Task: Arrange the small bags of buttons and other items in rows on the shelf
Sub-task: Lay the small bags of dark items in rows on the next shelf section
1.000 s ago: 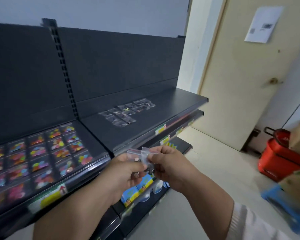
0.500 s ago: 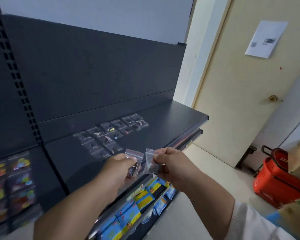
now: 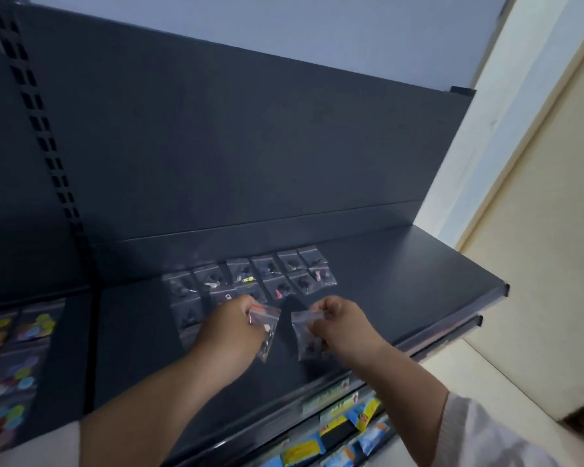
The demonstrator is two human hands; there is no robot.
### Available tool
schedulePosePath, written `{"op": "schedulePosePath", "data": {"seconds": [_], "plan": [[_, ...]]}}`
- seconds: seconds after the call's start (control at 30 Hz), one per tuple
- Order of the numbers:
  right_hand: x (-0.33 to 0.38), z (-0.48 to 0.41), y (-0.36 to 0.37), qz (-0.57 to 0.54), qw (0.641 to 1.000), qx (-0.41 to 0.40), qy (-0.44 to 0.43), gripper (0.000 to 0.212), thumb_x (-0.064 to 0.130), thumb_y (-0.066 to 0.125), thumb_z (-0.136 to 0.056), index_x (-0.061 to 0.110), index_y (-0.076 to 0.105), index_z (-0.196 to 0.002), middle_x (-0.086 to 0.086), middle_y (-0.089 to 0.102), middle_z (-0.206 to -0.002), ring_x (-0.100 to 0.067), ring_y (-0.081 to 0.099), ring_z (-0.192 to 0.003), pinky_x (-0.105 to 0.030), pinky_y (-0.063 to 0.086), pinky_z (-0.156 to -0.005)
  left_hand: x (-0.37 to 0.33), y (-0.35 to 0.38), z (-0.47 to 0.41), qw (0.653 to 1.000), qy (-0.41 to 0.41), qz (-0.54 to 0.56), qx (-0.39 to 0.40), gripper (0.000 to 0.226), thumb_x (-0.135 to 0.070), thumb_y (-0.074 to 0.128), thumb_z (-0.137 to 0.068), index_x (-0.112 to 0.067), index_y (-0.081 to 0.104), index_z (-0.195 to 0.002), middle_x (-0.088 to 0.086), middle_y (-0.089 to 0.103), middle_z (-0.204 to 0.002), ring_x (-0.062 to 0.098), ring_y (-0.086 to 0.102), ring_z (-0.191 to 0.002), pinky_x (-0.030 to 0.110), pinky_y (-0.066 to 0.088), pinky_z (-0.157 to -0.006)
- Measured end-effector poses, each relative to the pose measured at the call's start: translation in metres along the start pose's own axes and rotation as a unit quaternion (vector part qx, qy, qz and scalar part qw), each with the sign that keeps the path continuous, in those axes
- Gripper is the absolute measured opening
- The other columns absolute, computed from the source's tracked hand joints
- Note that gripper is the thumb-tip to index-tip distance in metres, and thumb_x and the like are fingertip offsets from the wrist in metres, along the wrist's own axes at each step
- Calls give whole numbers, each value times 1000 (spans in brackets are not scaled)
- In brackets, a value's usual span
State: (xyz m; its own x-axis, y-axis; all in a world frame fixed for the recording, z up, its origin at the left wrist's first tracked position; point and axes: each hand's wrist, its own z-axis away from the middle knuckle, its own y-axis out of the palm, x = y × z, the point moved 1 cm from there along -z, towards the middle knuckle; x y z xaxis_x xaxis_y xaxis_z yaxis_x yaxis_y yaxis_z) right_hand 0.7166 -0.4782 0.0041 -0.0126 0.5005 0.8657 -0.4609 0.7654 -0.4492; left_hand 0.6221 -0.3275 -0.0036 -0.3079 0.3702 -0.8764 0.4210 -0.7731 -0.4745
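Nearest, blue and yellow packets (image 3: 344, 429) fill a lower rack. Above them, two bare forearms reach over the dark shelf (image 3: 402, 291). The left hand (image 3: 231, 326) has its fingers curled round a small clear bag (image 3: 265, 326), pinching its red-edged top. Just beside it, the right hand (image 3: 346, 326) grips a second clear bag (image 3: 305, 335). Beyond the hands, rows of bags (image 3: 250, 281) lie flat on the shelf, near the back panel (image 3: 250, 146).

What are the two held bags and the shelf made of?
Left bag and right bag, pinched by the left hand and right hand: likely thin, clear, glossy plastic film; the contents show through. Shelf: probably painted metal, matte dark grey, with a flat deck and thin front edge.
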Motion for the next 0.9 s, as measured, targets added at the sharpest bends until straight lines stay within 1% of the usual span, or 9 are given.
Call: {"op": "schedulePosePath", "data": {"seconds": [0.2,0.23,0.3,0.4,0.53,0.63,0.7,0.8,0.9], "plan": [[-12,-54,-14,54,993,94,-48,20,-2,54,-82,17,58,-79,-4,62,-67,-15,55,-55,-31,45,-53,-8,46,-24,998,-64,-13,-24,19,-7,52,-87,-26,58,-89,1,65,-79,19,60,-68,30,46,-59],[-14,-61,-16,76,990,102,-68,19,2,56,-84,19,59,-90,-2,64,-78,-14,59,-65,-32,47,-61,-10,51,-26,996,-71,-31,-39,18,-9,53,-87,-25,56,-95,-1,65,-85,18,60,-72,30,47,-62],[-19,-72,-26,183,970,88,-131,30,10,57,-89,20,56,-118,3,59,-106,-13,59,-96,-20,42,-78,-15,57,-25,987,-61,-116,-89,26,-15,56,-88,-26,50,-110,-5,59,-103,13,56,-85,27,44,-68],[-28,-73,-42,284,912,86,-284,37,11,50,-93,19,52,-128,2,49,-129,-15,47,-121,-9,30,-90,-13,67,-14,964,16,-235,-121,41,-19,57,-89,-24,43,-127,-5,43,-124,11,43,-110,20,36,-86],[-50,-71,-48,347,825,192,-402,40,14,42,-96,24,49,-134,6,35,-148,-12,31,-135,0,12,-97,-5,72,-2,943,90,-318,-39,46,-9,45,-82,-23,48,-127,-7,43,-132,17,40,-125,29,32,-104],[-62,-78,-51,403,780,235,-418,48,29,36,-100,26,29,-147,7,13,-158,-12,10,-144,-12,1,-108,1,73,4,915,55,-394,60,53,-22,36,-97,-20,21,-148,-9,11,-155,17,6,-145,33,4,-117],[-63,-81,-49,423,763,257,-416,52,34,34,-100,26,19,-150,7,5,-159,-10,2,-145,-15,-3,-109,4,75,5,906,26,-412,98,58,-32,31,-100,-21,7,-151,-6,-5,-158,13,-7,-145,32,-6,-117],[-63,-84,-46,423,752,269,-427,54,40,30,-99,26,17,-150,7,6,-159,-9,0,-145,-19,-1,-114,3,79,4,899,9,-425,101,60,-40,28,-100,-21,3,-151,-3,-7,-159,13,-6,-145,32,-6,-116],[-65,-89,-45,429,747,272,-429,66,56,13,-90,28,17,-150,8,7,-159,-8,2,-145,-22,1,-116,-1,83,4,891,2,-446,84,62,-46,26,-99,-21,3,-151,-3,-5,-159,16,-1,-144,34,-3,-115]]}}
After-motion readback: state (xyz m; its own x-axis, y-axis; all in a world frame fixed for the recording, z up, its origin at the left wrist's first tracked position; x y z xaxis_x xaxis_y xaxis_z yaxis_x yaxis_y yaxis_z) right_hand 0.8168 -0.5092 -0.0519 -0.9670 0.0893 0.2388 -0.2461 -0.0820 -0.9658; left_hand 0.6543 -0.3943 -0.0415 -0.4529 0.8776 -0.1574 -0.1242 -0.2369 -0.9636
